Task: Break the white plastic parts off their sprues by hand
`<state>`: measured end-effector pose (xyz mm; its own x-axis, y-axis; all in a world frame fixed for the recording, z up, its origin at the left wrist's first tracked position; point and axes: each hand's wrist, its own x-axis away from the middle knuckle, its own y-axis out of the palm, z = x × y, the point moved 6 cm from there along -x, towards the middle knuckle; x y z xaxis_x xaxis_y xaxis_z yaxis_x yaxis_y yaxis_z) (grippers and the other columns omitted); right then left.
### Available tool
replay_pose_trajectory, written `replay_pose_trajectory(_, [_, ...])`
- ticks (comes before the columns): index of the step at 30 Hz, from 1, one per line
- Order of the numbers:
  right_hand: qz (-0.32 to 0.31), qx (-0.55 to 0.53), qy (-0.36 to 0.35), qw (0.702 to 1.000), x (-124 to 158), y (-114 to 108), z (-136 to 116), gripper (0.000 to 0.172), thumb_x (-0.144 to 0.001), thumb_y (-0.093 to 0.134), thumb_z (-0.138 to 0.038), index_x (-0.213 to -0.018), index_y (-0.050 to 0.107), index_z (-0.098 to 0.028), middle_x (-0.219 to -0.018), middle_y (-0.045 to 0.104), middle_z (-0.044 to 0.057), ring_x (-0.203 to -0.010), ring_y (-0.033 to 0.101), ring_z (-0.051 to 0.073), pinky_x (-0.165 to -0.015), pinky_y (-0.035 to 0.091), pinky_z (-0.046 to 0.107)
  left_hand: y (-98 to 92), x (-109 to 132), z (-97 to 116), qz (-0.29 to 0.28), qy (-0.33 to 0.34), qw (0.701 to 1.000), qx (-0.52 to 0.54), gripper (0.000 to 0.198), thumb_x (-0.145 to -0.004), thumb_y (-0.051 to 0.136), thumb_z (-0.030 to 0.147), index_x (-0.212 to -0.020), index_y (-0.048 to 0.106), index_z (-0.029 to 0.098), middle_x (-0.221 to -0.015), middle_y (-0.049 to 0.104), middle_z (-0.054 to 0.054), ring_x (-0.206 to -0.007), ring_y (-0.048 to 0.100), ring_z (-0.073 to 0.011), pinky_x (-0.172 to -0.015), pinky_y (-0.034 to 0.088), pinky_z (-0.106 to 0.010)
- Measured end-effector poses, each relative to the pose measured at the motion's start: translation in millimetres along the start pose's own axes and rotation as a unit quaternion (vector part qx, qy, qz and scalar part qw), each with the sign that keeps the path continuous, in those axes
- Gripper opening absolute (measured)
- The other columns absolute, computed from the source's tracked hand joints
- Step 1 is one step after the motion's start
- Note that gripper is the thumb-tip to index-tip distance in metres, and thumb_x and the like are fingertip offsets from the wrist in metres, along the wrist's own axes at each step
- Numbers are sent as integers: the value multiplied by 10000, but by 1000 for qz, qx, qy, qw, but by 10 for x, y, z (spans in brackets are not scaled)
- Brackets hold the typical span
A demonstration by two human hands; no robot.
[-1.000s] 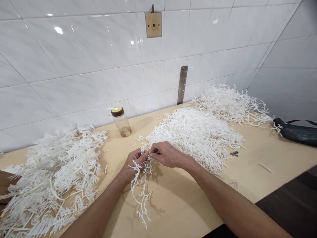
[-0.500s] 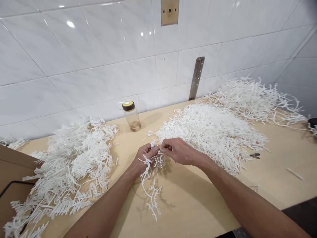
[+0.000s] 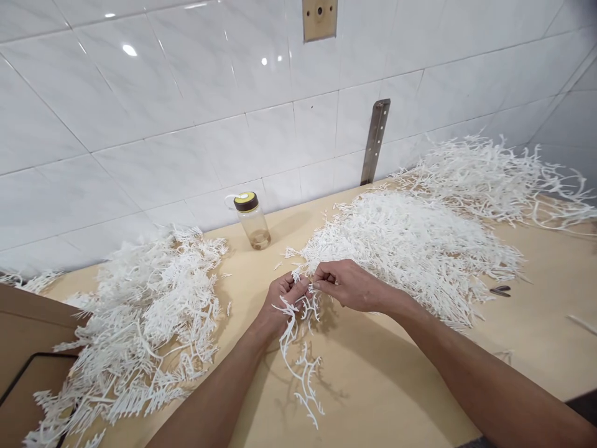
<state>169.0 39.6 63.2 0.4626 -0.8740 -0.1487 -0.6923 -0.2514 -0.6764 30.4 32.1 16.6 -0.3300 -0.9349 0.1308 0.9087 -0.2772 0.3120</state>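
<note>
My left hand (image 3: 280, 305) is closed round the top of a white branching plastic sprig (image 3: 301, 361) that hangs down towards me over the wooden table (image 3: 373, 379). My right hand (image 3: 347, 285) pinches the same sprig near its top, fingertips touching those of the left hand. Both hands sit at the near edge of a large heap of small white plastic pieces (image 3: 401, 242).
A pile of white branching sprigs (image 3: 140, 323) lies at the left. Another tangle of white strands (image 3: 489, 180) lies at the back right. A clear bottle with a yellow and brown lid (image 3: 252, 219) stands by the tiled wall. A cardboard box (image 3: 23, 348) is at the far left.
The view has swung left and down, so everything sits further right in the picture. Both hands stay pinched together on the sprig, which hangs as before.
</note>
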Motion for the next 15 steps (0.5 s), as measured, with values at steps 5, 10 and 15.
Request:
replay_pose_trajectory(5, [-14,-3,22,1000,-10,14,23,192,-906,506,-257,-751,593,-184,-663,590,-14,-581,462,120,-560,344,256,-43,-39,-65,3,-6,1000,16,388,-731,811,464,-777,595,145,-598,534,39,-426,372,-30,-439,288,-191])
replay_pose_trajectory(10, [-2,1,3,1000,-27,20,60,194,-910,498,-245,-757,599,-181,-680,600,-7,-608,481,125,-581,350,259,-99,-118,-154,33,19,999,11,427,-697,819,502,-774,595,147,-599,545,30,-438,403,-48,-448,318,-201])
replay_pose_trajectory(15, [0,-8,3,1000,-29,42,86,180,-898,512,-233,-746,595,-182,-650,577,-16,-590,468,122,-574,346,257,-78,-103,-126,46,35,998,-33,416,-722,797,508,-800,611,144,-639,572,8,-524,488,-91,-515,385,-224])
